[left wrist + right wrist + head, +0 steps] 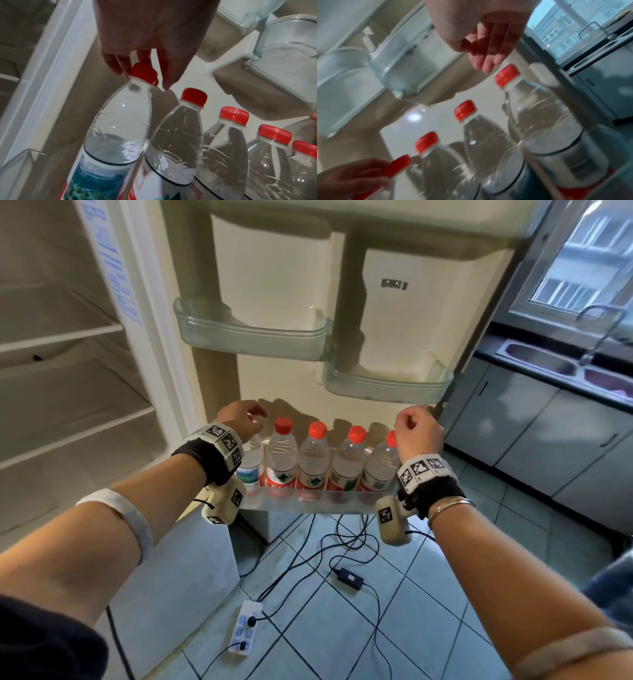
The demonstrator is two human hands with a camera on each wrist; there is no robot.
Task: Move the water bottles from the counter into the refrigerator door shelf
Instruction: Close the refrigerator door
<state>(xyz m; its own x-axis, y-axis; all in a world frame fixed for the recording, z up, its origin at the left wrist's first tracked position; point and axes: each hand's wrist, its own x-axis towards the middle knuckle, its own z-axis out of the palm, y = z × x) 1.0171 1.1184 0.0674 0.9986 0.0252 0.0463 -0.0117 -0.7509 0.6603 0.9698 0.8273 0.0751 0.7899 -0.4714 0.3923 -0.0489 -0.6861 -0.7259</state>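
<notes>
Five clear water bottles with red caps stand in a row in the lower door shelf (308,503) of the open refrigerator. My left hand (253,419) (143,75) reaches over the leftmost bottle (251,462) (120,128), the fingers and thumb curled round its red cap (143,73). This bottle leans slightly and has a blue-green label. My right hand (416,422) (486,62) hovers just above the rightmost bottle (380,467) (539,115). Its fingers hang loosely curled and hold nothing.
Two clear door bins (253,338) (387,390) hang above the bottle row. The fridge's white inner shelves (68,332) are at the left. A dark counter with a steel sink (541,362) and grey cabinets are at the right. A power strip (245,628) and cables lie on the tiled floor.
</notes>
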